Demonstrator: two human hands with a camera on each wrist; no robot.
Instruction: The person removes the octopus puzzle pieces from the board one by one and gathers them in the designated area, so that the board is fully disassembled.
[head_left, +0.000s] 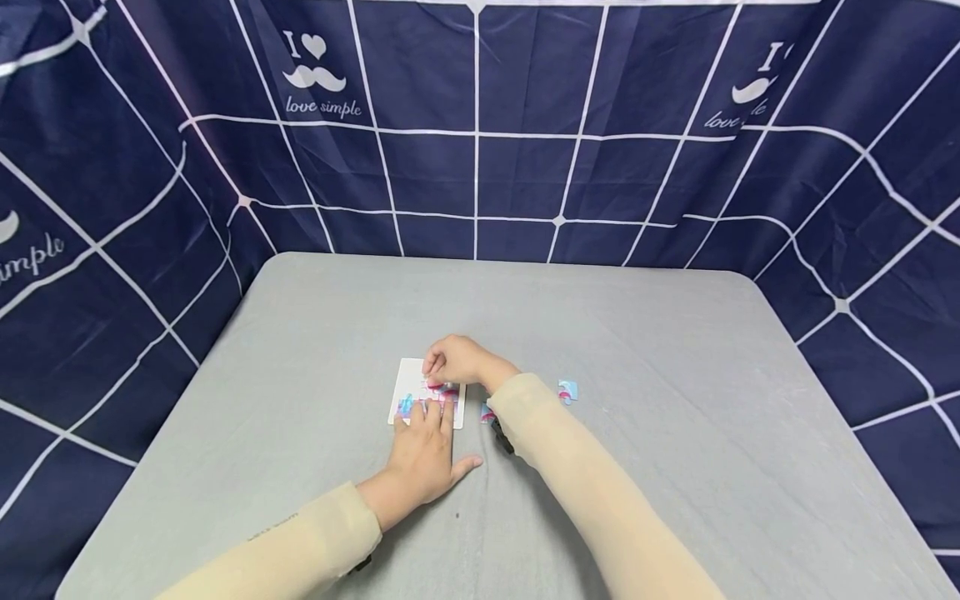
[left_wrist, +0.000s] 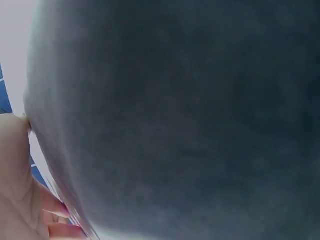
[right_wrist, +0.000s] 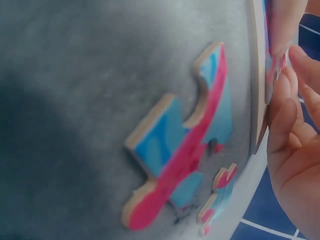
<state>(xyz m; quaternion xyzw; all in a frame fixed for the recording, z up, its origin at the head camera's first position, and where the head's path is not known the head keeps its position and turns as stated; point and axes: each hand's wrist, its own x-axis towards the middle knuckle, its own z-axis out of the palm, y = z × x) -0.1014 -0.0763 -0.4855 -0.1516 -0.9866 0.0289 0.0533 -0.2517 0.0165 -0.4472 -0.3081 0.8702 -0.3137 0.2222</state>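
Observation:
A white puzzle board (head_left: 408,372) lies on the grey table, with blue, pink and purple pieces fitted in its lower part. My left hand (head_left: 422,462) rests palm down, its extended fingers on the board's near edge and the thumb spread to the right. Above the board's right half, my right hand (head_left: 463,362) pinches a pink puzzle piece (head_left: 434,386) between thumb and fingertips, low over the fitted pieces. The fingers hide much of that piece. In the right wrist view, a blue and pink puzzle piece (right_wrist: 192,145) lies loose beside the board.
Another loose piece (head_left: 568,391) lies farther right on the grey tabletop (head_left: 637,333). A dark blue curtain (head_left: 525,167) with white lines stands around the table's back and sides. The left wrist view shows mostly dark, blurred tabletop.

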